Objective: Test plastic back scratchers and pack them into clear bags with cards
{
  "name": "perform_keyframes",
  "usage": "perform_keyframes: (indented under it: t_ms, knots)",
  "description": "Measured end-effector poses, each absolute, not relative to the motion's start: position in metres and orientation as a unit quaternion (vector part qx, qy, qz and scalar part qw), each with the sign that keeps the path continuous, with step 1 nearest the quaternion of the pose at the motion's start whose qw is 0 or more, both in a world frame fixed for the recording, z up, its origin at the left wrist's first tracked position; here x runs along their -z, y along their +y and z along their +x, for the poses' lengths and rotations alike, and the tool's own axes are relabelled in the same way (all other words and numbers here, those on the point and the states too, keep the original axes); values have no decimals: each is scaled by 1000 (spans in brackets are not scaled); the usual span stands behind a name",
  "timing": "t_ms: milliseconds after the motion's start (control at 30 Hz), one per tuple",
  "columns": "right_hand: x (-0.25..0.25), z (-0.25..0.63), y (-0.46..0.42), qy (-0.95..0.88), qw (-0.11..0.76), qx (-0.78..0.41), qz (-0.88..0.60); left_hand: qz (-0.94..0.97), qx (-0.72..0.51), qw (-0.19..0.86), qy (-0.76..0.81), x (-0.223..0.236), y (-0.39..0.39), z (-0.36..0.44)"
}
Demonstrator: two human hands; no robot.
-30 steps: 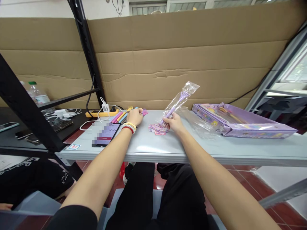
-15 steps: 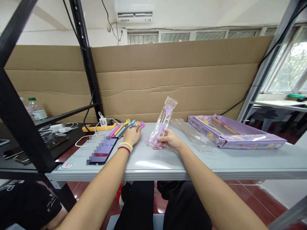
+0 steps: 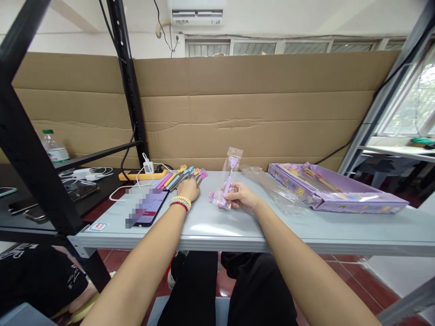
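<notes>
My right hand (image 3: 239, 196) is closed around the lower end of a clear plastic sleeve holding a purple hand-shaped stick (image 3: 229, 173), which stands nearly upright above the grey table (image 3: 238, 226). Small pink cards (image 3: 215, 197) lie on the table under that hand. My left hand (image 3: 189, 187), with bead bracelets on the wrist, rests with its fingers curled on a row of several coloured hand-shaped sticks (image 3: 176, 177) to the left.
A phone (image 3: 148, 207) lies at the table's left. Behind it sit a yellow power strip (image 3: 142, 174) with white cables. A purple box (image 3: 336, 190) and loose clear bags (image 3: 272, 186) are on the right. A black rack post (image 3: 34, 154) stands left, with a bottle (image 3: 54, 147).
The bagged purple stick has swung from leaning right to nearly upright and come lower in my right hand. The view tilted up. My left hand stays on the coloured sticks.
</notes>
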State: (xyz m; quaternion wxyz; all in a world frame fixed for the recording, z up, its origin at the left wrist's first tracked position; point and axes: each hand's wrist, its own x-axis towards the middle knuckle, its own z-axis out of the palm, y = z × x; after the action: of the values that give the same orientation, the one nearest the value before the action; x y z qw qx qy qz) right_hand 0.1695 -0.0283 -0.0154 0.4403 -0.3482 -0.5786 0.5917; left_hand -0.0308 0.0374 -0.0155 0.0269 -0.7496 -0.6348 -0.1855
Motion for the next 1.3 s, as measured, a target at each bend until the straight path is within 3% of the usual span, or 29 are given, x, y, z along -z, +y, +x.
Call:
perform_keyframes:
  t_ms: [333, 600, 867, 1100, 1300]
  knots:
    - [6, 168, -30, -571, 527, -497, -387, -730, 209, 17, -651, 10, 35, -34]
    - [-4, 204, -13, -592, 506, -399, -485, -729, 232, 14, -643, 8, 33, -29]
    - [24, 219, -19, -542, 548, -415, -484, -721, 235, 39, -651, 7, 37, -26]
    - [23, 218, -22, -534, 558, -398, -495, -662, 317, 11, -679, 5, 37, -30]
    - [22, 218, -23, -536, 559, -390, -498, -718, 352, -9, -600, 11, 38, -28]
